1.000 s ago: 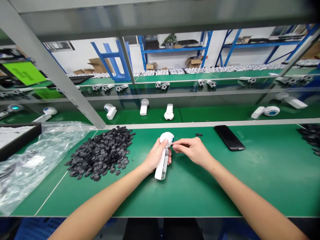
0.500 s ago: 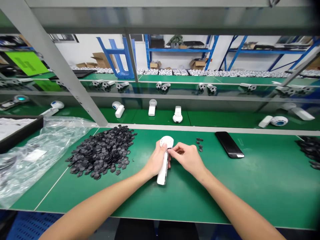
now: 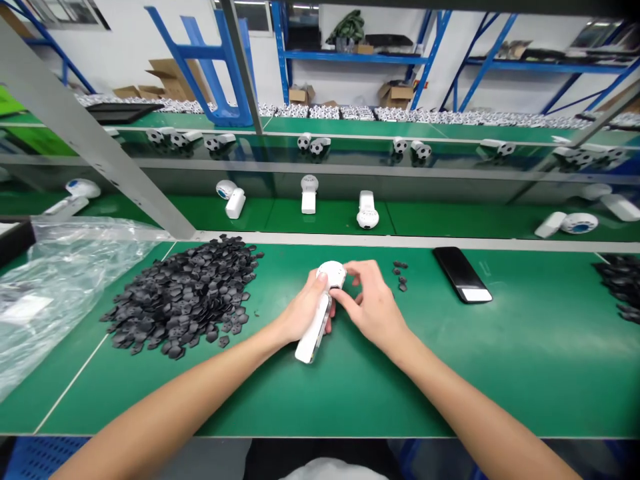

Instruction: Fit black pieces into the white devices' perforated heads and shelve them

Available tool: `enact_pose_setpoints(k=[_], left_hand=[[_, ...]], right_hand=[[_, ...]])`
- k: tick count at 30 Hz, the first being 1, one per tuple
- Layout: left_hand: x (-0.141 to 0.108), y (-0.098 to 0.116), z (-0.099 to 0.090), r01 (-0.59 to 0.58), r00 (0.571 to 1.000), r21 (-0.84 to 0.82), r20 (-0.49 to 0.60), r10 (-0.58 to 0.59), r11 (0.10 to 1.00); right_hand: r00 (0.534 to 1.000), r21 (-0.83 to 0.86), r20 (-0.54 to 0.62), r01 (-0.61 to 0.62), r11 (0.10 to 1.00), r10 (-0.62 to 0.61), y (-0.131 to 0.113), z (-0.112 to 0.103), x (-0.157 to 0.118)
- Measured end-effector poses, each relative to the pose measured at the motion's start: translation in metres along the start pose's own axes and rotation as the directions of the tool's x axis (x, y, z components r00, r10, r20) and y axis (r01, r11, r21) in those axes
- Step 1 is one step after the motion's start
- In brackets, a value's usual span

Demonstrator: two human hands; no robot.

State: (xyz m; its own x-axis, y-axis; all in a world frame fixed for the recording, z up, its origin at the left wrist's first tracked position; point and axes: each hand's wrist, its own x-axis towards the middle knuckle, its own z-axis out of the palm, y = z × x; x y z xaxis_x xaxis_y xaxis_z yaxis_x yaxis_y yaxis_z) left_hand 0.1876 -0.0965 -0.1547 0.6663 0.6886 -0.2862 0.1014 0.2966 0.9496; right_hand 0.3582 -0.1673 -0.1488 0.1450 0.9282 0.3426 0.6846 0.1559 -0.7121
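Blue shelves, boxes and an upturned blue stool stand at the back of the room. Nearer, white units lie spaced along a green belt, beyond the green worktop. Compared with half a second ago, the view has shifted, so the overhead beam now shows only as a narrow strip

At the middle of the worktop, between the two arms, is the white device, its handle slanting toward the person and to the left, more steeply aslant than before. The left hand is wrapped around it by the neck, thumb on the round head. The right hand was pinching narrowly at the neck; now its grip spans the head's right side, index finger on the upper rim and thumb at a dark spot on the lower edge. Whether that spot is a separate part cannot be told

Left of the hands lies a heap of black pieces, next to a clear bag. Several loose pieces lie between the right hand and the phone, whose pale reflection has grown
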Motion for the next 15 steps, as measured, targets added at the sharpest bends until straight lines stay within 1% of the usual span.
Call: enact_pose_setpoints(k=[1, 3, 5, 7, 10, 13, 15], left_hand=[[-0.001, 0.0, -0.001, 0.005, 1.0, -0.001, 0.027, -0.005, 1.0], [-0.003, 0.001, -0.002, 0.006, 0.998, 0.029, 0.058, -0.008, 1.0], [-0.006, 0.002, -0.002, 0.002, 0.997, 0.08, 0.071, -0.007, 0.997], [-0.008, 0.003, -0.002, 0.0, 0.997, 0.115, 0.076, -0.008, 0.993], [-0.006, 0.002, -0.003, -0.004, 0.998, 0.12, 0.069, -0.004, 0.993], [0.0, 0.0, -0.001, 0.038, 0.997, 0.039, 0.073, -0.041, 0.999], [-0.001, 0.0, 0.003, 0.09, 0.988, -0.041, 0.129, -0.084, 0.995]], right_hand=[[1.0, 0.084, 0.024, -0.016, 0.996, 0.014, 0.003, 0.0, 0.0], [0.992, 0.215, 0.124, -0.036, 0.976, 0.01, 0.009, 0.0, 0.0], [0.979, 0.285, 0.2, -0.027, 0.958, -0.031, 0.013, 0.002, 0.0], [0.98, 0.308, 0.194, -0.014, 0.951, -0.048, 0.015, 0.005, -0.001], [0.988, 0.323, 0.15, -0.025, 0.946, -0.025, 0.016, 0.009, 0.0], [0.987, 0.363, 0.162, -0.073, 0.929, 0.014, 0.017, 0.007, 0.005], [0.988, 0.39, 0.155, -0.057, 0.919, -0.004, 0.013, 0.001, 0.007]])
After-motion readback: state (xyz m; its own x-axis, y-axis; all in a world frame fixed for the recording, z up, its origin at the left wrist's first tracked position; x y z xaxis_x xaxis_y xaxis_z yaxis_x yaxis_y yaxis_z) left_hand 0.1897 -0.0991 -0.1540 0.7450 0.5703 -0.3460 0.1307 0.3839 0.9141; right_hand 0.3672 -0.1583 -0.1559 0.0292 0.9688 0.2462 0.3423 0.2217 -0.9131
